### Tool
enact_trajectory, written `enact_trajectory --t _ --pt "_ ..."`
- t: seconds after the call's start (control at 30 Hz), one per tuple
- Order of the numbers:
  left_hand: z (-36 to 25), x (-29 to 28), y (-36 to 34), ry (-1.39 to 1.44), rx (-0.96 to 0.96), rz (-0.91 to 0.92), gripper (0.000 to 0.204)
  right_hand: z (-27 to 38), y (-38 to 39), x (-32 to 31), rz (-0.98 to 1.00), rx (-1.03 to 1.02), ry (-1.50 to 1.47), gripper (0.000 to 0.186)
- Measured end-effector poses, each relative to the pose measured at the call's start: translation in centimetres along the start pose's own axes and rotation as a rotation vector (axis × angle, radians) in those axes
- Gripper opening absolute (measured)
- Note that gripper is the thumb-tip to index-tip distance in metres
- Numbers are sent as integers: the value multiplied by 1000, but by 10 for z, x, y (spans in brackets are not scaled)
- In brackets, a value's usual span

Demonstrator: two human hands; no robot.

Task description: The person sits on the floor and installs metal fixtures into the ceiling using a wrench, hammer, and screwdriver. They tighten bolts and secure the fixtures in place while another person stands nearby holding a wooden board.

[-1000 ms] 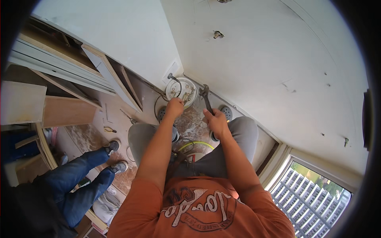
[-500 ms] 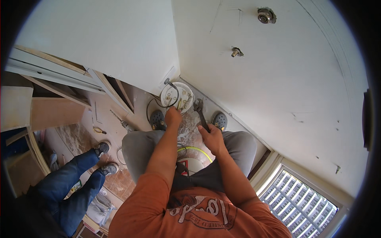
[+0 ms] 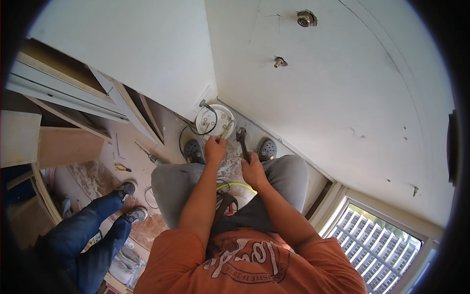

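Observation:
My right hand [image 3: 253, 171] is wrapped round the handle of a dark adjustable wrench [image 3: 245, 146], whose jaw end points away from me. My left hand [image 3: 215, 149] is closed at the near rim of a round white bucket top [image 3: 201, 122]. Its fingertips pinch a small brass-coloured piece [image 3: 223, 133], too small to tell its kind. Several little brass-coloured fittings [image 3: 212, 123] lie on the white top. A black cable [image 3: 216, 119] loops over it from a plug at the wall.
Brass pipe fittings [image 3: 278, 62] stick out of the white wall on the right. A drill [image 3: 152, 158] and yellow-handled pliers [image 3: 122, 168] lie on the dusty floor to the left. Another person's legs in jeans [image 3: 81, 220] are at lower left, beside open cabinets [image 3: 71, 147].
My view has shifted slightly. The wrench has turned more upright in my right hand and come closer to my left hand. My left hand stays at the bucket's rim.

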State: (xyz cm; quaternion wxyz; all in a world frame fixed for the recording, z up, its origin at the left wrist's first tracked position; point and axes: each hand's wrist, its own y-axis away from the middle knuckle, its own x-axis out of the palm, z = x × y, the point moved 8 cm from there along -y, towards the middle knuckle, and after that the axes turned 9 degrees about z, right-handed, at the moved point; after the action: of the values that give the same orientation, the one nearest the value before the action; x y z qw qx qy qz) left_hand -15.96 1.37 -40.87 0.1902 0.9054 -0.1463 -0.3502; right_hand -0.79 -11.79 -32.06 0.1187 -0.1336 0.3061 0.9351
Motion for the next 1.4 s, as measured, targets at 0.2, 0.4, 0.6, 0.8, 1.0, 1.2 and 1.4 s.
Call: enact_trajectory --t 0.2,0.4,0.6,0.8,1.0,1.2,1.4 --pt "-40 -31 59 345 103 -46 23 -39 32 64 392 229 -127 16" --pt "-64 -69 108 551 407 -47 19 -12 70 65 381 228 -393 14" --pt "-82 -103 170 695 541 113 17 -14 126 67 387 72 -506 15" --pt "-68 -115 194 872 630 190 18 22 134 33 318 37 -535 23" --pt "-80 -109 202 930 575 260 17 63 107 -7 271 -184 -918 24" --pt "-65 -118 200 915 537 200 20 83 110 15 414 -148 -791 16" --pt "-93 -93 204 965 564 215 22 68 113 -5 394 -219 -751 10"
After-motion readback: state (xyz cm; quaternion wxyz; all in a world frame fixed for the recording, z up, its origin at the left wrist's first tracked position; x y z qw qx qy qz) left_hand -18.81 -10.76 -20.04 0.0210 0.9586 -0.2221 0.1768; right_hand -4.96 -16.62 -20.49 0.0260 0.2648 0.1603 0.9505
